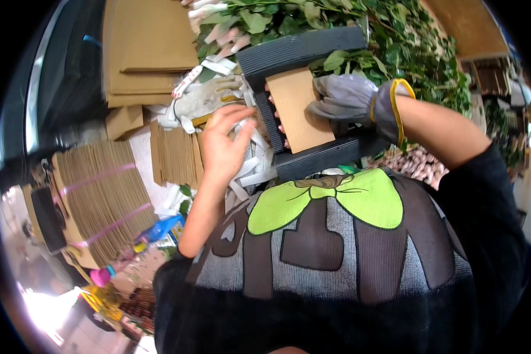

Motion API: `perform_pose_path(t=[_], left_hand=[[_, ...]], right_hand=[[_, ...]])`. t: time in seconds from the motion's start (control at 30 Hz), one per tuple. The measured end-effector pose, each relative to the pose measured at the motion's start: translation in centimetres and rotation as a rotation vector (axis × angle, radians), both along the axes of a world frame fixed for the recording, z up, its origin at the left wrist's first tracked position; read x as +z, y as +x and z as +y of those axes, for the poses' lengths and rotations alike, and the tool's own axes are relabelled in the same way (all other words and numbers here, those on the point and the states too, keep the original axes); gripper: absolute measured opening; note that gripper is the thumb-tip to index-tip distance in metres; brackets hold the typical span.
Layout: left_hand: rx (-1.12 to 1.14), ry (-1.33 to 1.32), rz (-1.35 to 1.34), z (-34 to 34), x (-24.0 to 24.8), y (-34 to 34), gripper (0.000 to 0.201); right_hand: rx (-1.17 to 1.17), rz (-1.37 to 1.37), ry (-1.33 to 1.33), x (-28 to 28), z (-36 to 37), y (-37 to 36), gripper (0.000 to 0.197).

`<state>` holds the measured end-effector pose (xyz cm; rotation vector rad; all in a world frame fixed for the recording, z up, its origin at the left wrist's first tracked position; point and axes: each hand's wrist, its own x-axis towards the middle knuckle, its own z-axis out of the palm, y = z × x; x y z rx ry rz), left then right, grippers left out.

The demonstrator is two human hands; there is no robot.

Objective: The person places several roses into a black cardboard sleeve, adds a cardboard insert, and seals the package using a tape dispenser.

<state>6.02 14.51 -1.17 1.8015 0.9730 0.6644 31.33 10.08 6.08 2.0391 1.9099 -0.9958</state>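
My right hand [351, 101], in a grey glove with a yellow-edged cuff, grips the right edge of a small brown cardboard sheet [298, 112]. Its fingers lie over the sheet, and its thumb is hidden. The sheet sits inside a dark ribbed frame [304, 50] with raised sides. Small pink flower heads [281, 127] peek out along the sheet's left edge, and leafy stems [351, 61] come out to the right. My bare left hand [225, 138] is just left of the frame, fingers apart, holding nothing. Below it are white tube-like sleeves [256, 171], with a worn whitish glove [203, 103] beyond.
Green leafy stems [407, 47] heap up behind and to the right. Flat cardboard [153, 41] is stacked at the far left, and a strapped cardboard bundle [103, 194] stands nearer. More pale pink flower heads [422, 165] lie beneath my right arm.
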Motion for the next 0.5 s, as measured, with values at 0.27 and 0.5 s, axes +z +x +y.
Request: perform_pose_path(t=[0.27,0.5], left_hand=[[-0.561,0.435,0.336,-0.4,4.0,5.8,0.074],[-0.561,0.421,0.429,-1.6,4.2,6.3,0.076]], right_hand=[[0.237,-0.209,-0.035,1.4,0.7,-1.0,0.035],[0.346,-0.036,0.063,1.0,-0.8,-1.5,0.02]])
